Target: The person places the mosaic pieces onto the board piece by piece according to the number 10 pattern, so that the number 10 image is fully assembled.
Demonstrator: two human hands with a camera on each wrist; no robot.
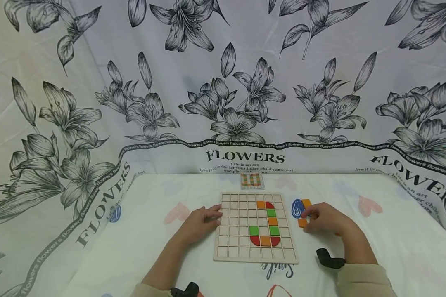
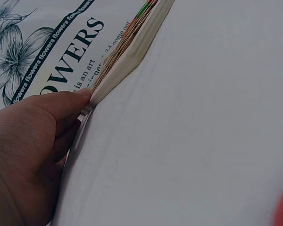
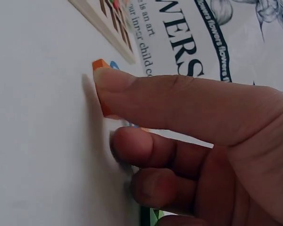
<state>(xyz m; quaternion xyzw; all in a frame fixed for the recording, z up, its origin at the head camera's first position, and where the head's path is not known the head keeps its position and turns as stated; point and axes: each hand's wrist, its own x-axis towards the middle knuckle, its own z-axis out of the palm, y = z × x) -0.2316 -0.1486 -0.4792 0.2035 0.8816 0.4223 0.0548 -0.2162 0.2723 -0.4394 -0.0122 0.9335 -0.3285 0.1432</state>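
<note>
A light wooden grid board [image 1: 233,231] lies on the white cloth, with orange, green and red tiles set in several squares of its right half. My left hand [image 1: 202,222] rests at the board's left edge, fingertips touching it. In the left wrist view the thumb [image 2: 68,103] lies against the board's side. My right hand [image 1: 325,220], to the right of the board, pinches an orange square tile [image 3: 102,87]. The thumb covers much of that tile, and the index finger is hidden behind. Another orange tile [image 1: 306,203] lies just beyond the fingers.
A small card [image 1: 252,180] with a coloured grid pattern stands behind the board. A flower-printed curtain [image 1: 230,103] hangs at the back. Something green [image 3: 155,216] shows beneath the right hand, mostly hidden. Black wrist mounts [image 1: 330,260] sit at both sleeves.
</note>
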